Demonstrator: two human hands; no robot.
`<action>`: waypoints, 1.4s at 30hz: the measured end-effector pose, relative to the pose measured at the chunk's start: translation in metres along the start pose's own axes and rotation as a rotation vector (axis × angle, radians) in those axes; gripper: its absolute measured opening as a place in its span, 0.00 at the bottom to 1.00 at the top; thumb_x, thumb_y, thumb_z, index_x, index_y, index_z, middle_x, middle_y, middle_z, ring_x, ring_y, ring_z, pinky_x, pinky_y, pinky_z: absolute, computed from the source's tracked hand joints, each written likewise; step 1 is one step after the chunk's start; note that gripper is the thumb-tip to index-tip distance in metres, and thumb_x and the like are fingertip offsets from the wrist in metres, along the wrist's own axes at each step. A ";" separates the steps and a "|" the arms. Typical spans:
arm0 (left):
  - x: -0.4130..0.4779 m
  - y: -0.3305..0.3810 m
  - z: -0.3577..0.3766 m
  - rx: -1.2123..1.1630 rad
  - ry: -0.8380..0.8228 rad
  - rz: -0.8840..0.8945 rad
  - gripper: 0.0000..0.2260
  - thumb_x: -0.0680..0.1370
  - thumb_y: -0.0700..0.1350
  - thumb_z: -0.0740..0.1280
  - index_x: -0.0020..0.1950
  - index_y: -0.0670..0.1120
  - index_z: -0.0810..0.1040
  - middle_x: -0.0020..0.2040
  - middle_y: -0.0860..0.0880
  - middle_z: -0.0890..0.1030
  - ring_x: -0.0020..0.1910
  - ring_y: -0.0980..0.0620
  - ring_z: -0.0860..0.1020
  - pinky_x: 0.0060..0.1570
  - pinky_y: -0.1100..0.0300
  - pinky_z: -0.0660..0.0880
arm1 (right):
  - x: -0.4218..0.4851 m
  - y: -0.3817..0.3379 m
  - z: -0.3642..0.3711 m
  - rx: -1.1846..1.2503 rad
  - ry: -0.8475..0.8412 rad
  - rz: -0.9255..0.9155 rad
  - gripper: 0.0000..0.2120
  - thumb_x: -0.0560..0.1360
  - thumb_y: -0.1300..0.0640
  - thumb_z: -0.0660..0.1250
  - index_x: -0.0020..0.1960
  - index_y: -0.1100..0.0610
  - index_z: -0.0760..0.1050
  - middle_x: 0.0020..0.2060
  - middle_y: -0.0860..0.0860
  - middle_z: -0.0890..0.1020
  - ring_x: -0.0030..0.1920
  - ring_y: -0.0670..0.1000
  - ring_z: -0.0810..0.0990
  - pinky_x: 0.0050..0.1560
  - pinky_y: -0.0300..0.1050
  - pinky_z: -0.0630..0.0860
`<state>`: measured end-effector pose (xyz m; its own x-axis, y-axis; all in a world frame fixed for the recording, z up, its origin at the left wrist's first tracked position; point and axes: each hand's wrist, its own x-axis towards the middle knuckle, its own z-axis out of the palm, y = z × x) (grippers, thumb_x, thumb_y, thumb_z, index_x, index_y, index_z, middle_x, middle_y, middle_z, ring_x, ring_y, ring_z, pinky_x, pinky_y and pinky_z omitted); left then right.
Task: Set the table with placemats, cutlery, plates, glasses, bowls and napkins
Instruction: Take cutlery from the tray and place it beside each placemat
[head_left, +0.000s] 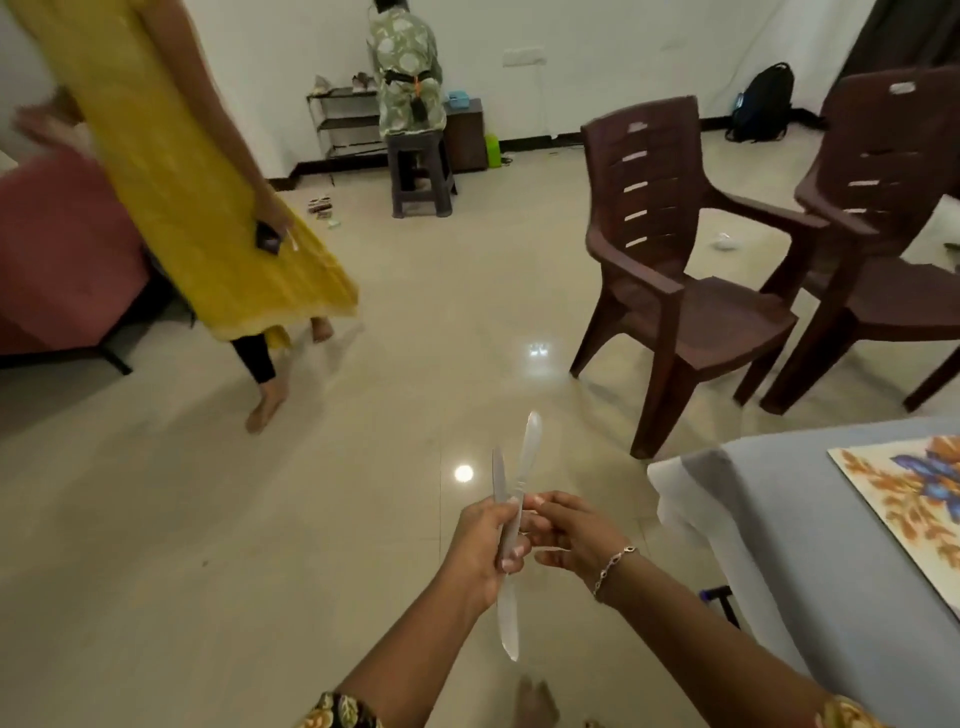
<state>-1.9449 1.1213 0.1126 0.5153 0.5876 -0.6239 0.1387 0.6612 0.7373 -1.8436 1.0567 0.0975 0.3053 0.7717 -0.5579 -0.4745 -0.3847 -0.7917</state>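
Observation:
I stand on the tiled floor beside the table (810, 545), which wears a grey cloth at the lower right. My left hand (480, 545) grips two steel table knives (506, 613) by their middles; their upper ends fan apart above my fingers. My right hand (569, 540) is close against them, its fingertips pinching one knife near the crossing point. A bracelet circles my right wrist. One placemat (904, 499) with an orange and blue floral print lies on the table at the right edge of view.
Two brown plastic armchairs (691, 291) stand just beyond the table corner. A person in a yellow dress (182, 171) walks at the left near a red sofa (57, 249). Another person sits on a stool (418, 166) by the far wall. Open floor lies ahead.

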 end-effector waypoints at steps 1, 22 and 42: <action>0.015 0.015 0.004 0.043 -0.022 0.012 0.09 0.81 0.38 0.57 0.45 0.40 0.75 0.27 0.48 0.78 0.17 0.57 0.65 0.16 0.69 0.57 | 0.016 -0.013 -0.002 0.010 0.005 0.000 0.05 0.77 0.58 0.62 0.45 0.58 0.75 0.29 0.50 0.76 0.32 0.48 0.77 0.34 0.40 0.73; 0.343 0.204 0.200 0.585 -0.754 -0.169 0.17 0.81 0.50 0.59 0.36 0.44 0.75 0.21 0.51 0.70 0.21 0.56 0.67 0.24 0.66 0.64 | 0.228 -0.213 -0.155 0.502 0.444 -0.305 0.05 0.75 0.56 0.60 0.41 0.57 0.68 0.27 0.53 0.77 0.31 0.53 0.79 0.40 0.47 0.75; 0.399 0.177 0.444 1.037 -1.369 -0.269 0.19 0.79 0.51 0.60 0.32 0.44 0.77 0.19 0.50 0.69 0.16 0.58 0.63 0.18 0.70 0.55 | 0.218 -0.258 -0.303 0.852 1.357 -0.616 0.06 0.76 0.64 0.62 0.40 0.59 0.72 0.23 0.49 0.71 0.23 0.50 0.73 0.32 0.42 0.76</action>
<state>-1.3391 1.2655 0.1092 0.5968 -0.6290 -0.4982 0.4909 -0.2049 0.8468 -1.4040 1.1709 0.1047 0.8110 -0.4303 -0.3964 -0.1623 0.4855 -0.8590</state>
